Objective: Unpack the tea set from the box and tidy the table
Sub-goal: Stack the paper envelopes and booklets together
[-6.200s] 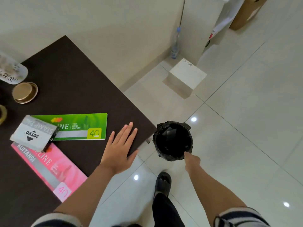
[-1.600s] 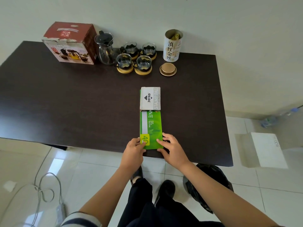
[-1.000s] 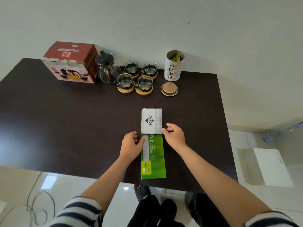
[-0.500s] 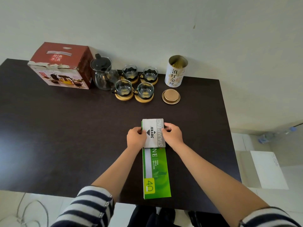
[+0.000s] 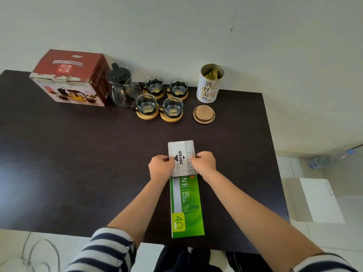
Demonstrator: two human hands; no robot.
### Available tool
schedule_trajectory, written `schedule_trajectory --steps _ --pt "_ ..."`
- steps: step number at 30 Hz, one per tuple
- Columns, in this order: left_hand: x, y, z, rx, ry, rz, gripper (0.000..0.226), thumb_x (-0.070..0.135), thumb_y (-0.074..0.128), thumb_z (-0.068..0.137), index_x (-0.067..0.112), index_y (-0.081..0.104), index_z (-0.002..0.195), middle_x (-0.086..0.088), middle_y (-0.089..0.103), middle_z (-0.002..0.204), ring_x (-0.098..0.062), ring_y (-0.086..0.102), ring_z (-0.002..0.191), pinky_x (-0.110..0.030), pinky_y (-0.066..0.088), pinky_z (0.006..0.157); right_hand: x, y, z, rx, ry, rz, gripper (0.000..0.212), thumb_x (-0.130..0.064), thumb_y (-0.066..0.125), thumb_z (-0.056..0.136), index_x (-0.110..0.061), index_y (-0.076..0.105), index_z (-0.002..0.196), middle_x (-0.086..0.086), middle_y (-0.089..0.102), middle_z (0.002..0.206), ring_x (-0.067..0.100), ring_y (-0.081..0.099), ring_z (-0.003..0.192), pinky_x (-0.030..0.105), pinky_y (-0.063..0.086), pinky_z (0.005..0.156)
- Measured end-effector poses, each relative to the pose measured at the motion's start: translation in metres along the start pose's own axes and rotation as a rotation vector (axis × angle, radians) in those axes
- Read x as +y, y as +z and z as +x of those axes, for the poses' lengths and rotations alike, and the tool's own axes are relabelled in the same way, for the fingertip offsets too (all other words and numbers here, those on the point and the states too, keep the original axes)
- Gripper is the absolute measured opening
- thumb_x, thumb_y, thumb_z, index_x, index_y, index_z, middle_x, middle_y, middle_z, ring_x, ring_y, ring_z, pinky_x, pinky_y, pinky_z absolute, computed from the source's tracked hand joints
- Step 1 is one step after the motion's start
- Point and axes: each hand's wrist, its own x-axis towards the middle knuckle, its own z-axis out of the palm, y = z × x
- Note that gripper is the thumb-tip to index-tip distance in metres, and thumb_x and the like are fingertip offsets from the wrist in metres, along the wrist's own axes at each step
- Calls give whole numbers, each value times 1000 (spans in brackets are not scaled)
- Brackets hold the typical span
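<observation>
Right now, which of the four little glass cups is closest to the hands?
The front right cup, beside the gold lid. It sits nearest the hands; the other three are farther back or further left.

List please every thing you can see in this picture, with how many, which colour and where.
table: 1, dark brown, against the wall
box: 1, red, far left
teapot: 1, clear glass with black lid, right of the box
cups: 4, glass, on wooden coasters, right of the teapot
tin: 1, white, open, far right
lid: 1, gold, in front of the tin
booklet: 1, green, near edge
stamp pad: 1, grey, on the booklet
left hand, right hand: gripping the stamp pad's sides
</observation>
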Motion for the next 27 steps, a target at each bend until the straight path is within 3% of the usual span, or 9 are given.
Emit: schedule_trajectory --steps 3,6,9,11,14,16,19,25,27 --pt "1 -2 3 -10 -4 -2 17 28 64 85 14 71 79 2 63 69 -16 60 73 -27 46 65 -2 0 2 -41 108 157 22 -10 60 82 6 70 93 17 73 91 27 70 82 33 53 64" --pt "0 -4 6 -22 -18 -9 18 28 65 84 17 68 71 3 63 65 -18 62 71 -30 52 67 -6 -3 4 -93 199 267 23 -8 66 81 4 67 100 16 71 97 26 68 85 38 56 73" --pt "-2 -4 8 -29 -35 -41 20 28 65 83 20 66 65 0 66 68 -22 65 75 -38 57 72 -13 -6 2 -135 225 277 23 -9 67 81 -3 63 104 9 67 99 20 62 85 30 45 56" --pt "-4 -4 9 -30 -49 -59 21 27 65 83 20 65 63 -1 66 69 -24 66 76 -40 57 73 -15 -4 2 -143 223 287 24 -8 64 82 -3 62 105 11 68 100 21 64 85 28 43 54" --pt "-6 -4 10 -35 -76 -102 16 27 64 84 20 65 70 -1 67 74 -23 66 80 -43 57 77 -16 -1 3 -171 204 334 15 -5 62 83 -6 60 98 13 69 99 24 67 86 37 56 71" --pt "-5 -3 10 -39 -95 -121 11 26 62 86 17 65 79 -3 67 80 -24 65 84 -43 56 79 -14 -2 4 -175 177 334 14 -8 66 82 -10 59 93 12 68 99 24 67 89 42 57 81" --pt "2 3 8 -37 -91 -148 16 27 61 87 13 63 95 -5 66 87 -22 62 81 -39 55 77 -11 -12 4 -160 187 389 17 -9 68 82 -12 56 93 11 67 97 23 67 89 41 56 82" --pt "61 41 9 -63 8 -125 23 35 63 84 15 65 94 -3 68 93 -23 64 89 -43 55 82 -17 -72 28 -84 176 516 6 -4 66 83 -6 63 87 15 71 89 27 71 83 49 58 79" --pt "90 59 7 -59 91 -99 22 33 63 85 14 67 93 -2 69 90 -22 64 89 -39 53 84 -21 -98 42 -45 170 547 13 -2 68 80 -2 65 93 17 71 89 29 71 81 50 59 76"
